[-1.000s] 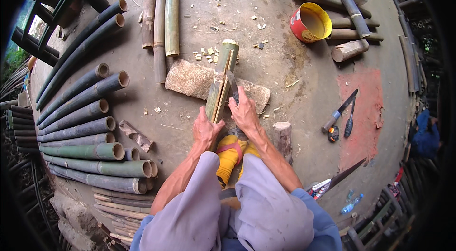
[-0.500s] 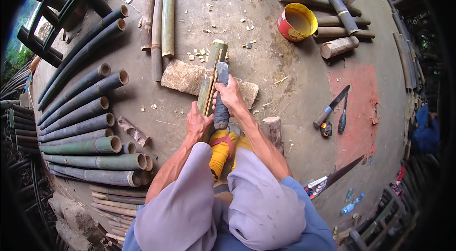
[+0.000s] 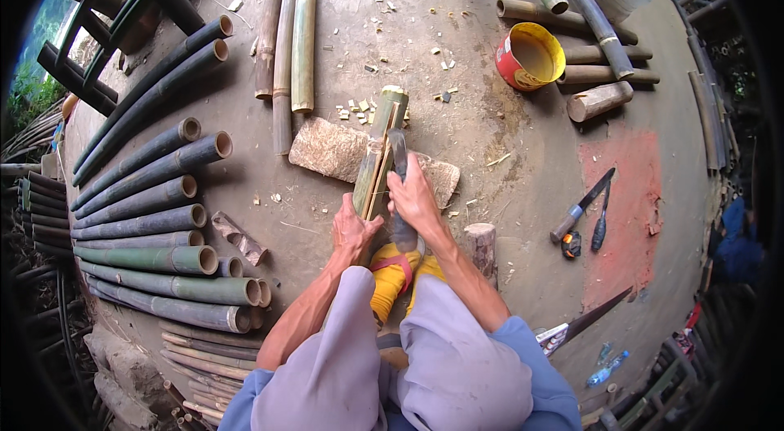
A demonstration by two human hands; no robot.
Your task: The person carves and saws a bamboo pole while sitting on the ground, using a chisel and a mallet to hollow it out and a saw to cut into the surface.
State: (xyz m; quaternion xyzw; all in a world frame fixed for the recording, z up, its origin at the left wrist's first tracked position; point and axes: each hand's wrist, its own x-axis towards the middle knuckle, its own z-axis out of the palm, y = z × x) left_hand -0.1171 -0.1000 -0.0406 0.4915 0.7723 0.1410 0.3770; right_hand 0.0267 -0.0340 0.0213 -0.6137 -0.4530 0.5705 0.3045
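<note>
A short bamboo length (image 3: pixel 381 133) with a long slot along its upper side leans across a rough wood block (image 3: pixel 327 145). My left hand (image 3: pixel 355 228) is closed around its near end. In my right hand (image 3: pixel 416 199) is a knife (image 3: pixel 398 155) with a thick, dark wrapped handle, gripped partway along. The blade points away from me and lies along the right side of the slot; whether its edge is cutting in, I cannot tell. Below the hands are my feet in yellow socks (image 3: pixel 388 288) with red-strapped sandals.
Many dark bamboo poles (image 3: pixel 163 223) lie at the left, and longer ones (image 3: pixel 304 31) lie ahead. A red and yellow bucket (image 3: pixel 531 57) of murky liquid stands at the far right. A long knife (image 3: pixel 581 204), a tape measure (image 3: pixel 571 244) and a saw (image 3: pixel 588 315) lie to the right.
The knife has turned in my right hand, so its blade shows narrower and sits against the slot. My left hand keeps its grip. The whole view has shifted slightly.
</note>
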